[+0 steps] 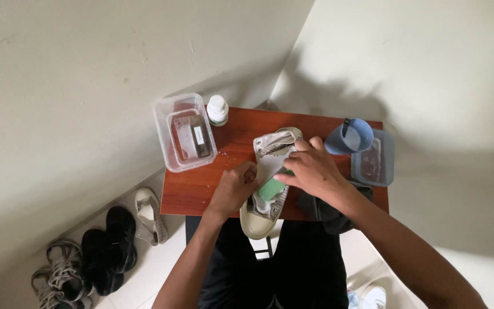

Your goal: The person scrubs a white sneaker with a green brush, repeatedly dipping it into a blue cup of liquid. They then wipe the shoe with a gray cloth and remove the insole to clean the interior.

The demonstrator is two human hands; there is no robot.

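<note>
Right now a grey shoe lies on the small red-brown surface, with its toe hanging over the near edge, close to the person's body. That keeps it easy to reach. The left hand rests against the side of the shoe, fingers curled on it, so the shoe cannot slide. The right hand sits on top of the shoe, and its grip is pressed together on a green thing that pokes into the shoe's opening. I cannot tell just what the green thing is. The shoe's pale tongue is folded up out of the way.

A clear plastic box and a small white bottle stand at the far left of the surface, away from the hands. A blue cup sits in a clear tub at the right. More shoes wait on the floor by the wall.
</note>
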